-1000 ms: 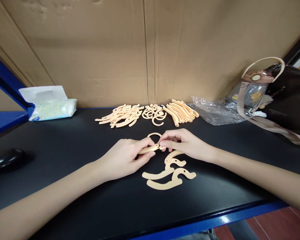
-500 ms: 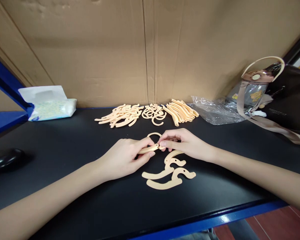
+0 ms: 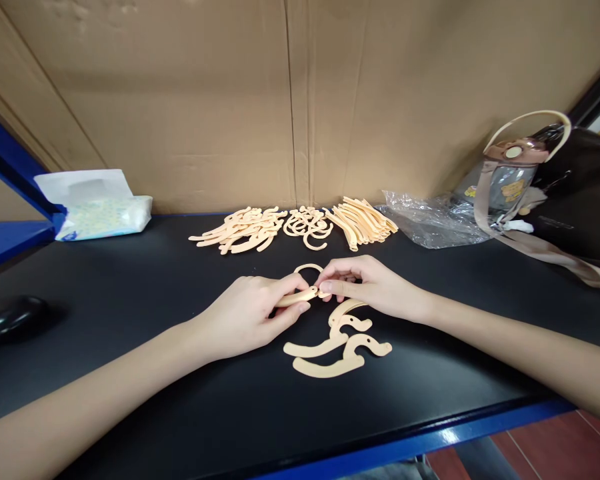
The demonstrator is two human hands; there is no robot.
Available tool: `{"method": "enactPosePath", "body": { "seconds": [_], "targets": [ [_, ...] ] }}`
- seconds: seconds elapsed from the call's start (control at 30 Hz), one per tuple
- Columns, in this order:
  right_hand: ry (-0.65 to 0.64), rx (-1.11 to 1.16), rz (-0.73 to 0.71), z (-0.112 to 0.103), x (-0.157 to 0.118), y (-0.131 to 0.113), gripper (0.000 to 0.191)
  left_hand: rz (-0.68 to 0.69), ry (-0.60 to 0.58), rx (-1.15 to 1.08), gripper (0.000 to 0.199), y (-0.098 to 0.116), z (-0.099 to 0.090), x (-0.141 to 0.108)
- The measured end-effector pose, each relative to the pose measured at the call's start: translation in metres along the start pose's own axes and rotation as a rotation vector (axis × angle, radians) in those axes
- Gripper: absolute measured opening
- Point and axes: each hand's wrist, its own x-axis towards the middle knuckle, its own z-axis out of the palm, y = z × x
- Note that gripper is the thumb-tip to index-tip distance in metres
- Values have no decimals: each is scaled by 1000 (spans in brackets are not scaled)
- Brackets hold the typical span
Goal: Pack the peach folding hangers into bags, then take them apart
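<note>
My left hand [image 3: 265, 310] is closed on a beige plastic hanger arm [image 3: 300, 297], thumb below and fingers above, with a small hole showing at its end. My right hand [image 3: 365, 287] pinches the end of a curved beige hook [image 3: 309, 267], whose arc stands out beyond the fingertips. The two parts meet, or nearly meet, between my fingertips; the join is too small to make out. Just below lie several flat beige hanger pieces, among them a wavy piece [image 3: 329, 368] nearest me and another curved piece [image 3: 315, 349] overlapping behind it.
Along the back of the black table [image 3: 205, 407] lie piles of wavy arms [image 3: 245, 230], hooks [image 3: 307, 223] and straighter arms [image 3: 363, 223]. A clear plastic bag [image 3: 430, 223], strapped bottle [image 3: 513, 177] and black bag [image 3: 580, 200] stand right. Left are a tissue pack [image 3: 105, 217] and mouse [image 3: 13, 317].
Both hands keep the same hold at the same spot. The whole view has shifted very slightly; nothing else has visibly moved.
</note>
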Motion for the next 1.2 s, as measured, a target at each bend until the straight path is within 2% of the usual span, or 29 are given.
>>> {"method": "enactPosePath", "body": {
  "seconds": [0.57, 0.7, 1.0, 1.2],
  "targets": [
    [23, -33, -18, 0, 0, -5, 20, -54, -31, -40, 22, 2, -2, 1],
    [30, 33, -4, -1, 1, -3, 17, -48, -45, -53, 23, 1, -2, 1],
    [84, 241, 2, -1, 1, -3, 12, -43, 17, -45, 22, -2, 1, 1],
    [50, 264, 22, -1, 0, -2, 19, -39, 35, -85, 22, -3, 2, 1]
  ]
}}
